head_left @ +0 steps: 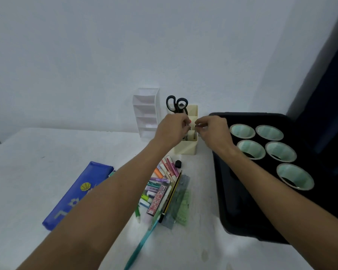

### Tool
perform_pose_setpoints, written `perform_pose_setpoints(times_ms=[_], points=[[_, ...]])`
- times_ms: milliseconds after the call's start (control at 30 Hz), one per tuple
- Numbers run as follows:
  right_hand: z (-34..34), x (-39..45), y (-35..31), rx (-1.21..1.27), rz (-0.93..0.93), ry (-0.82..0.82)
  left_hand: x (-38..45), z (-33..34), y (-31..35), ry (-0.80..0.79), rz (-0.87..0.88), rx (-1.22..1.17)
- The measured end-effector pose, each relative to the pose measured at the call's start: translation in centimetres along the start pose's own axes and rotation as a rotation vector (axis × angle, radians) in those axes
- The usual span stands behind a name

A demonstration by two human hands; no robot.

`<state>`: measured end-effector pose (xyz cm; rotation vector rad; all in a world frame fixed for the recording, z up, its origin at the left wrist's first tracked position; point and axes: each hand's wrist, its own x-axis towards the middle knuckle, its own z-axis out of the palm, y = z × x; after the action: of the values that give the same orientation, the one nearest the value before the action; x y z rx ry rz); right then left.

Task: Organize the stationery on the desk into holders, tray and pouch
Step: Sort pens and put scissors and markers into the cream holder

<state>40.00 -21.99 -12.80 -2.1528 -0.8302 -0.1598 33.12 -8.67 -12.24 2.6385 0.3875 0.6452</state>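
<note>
Both hands reach over the cream holder (pixel 186 148) at the back of the desk. My left hand (pixel 173 129) has its fingers curled round a thin item with a red tip, standing in the holder. My right hand (pixel 212 130) pinches a slim pen over the front compartment. Black scissors (pixel 176 105) stand in the holder's rear slot. A white tiered holder (pixel 146 112) stands to the left. A pile of markers, pens and pencils (pixel 160 190) lies under my forearms beside a blue pouch (pixel 74 195). The black tray (pixel 232 201) on the right carries several paper cups (pixel 242 131).
A small black cap (pixel 178 164) sits near the marker pile. A teal pen (pixel 141 244) and a green ruler (pixel 180 203) lie toward the front. A dark curtain hangs at the far right. The wall stands just behind the holders.
</note>
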Motion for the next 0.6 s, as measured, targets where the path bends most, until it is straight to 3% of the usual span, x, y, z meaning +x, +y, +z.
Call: perform_pose_setpoints(times_ms=[300, 600], points=[[1.0, -1.2, 1.4, 0.041, -0.063, -0.119, -1.3, 1.5, 0.5, -0.052, 0.045, 0.231], [1.6, -1.4, 0.6, 0.019, -0.068, -0.161, -2.0, 1.5, -0.2, -0.059, 0.036, 0.228]])
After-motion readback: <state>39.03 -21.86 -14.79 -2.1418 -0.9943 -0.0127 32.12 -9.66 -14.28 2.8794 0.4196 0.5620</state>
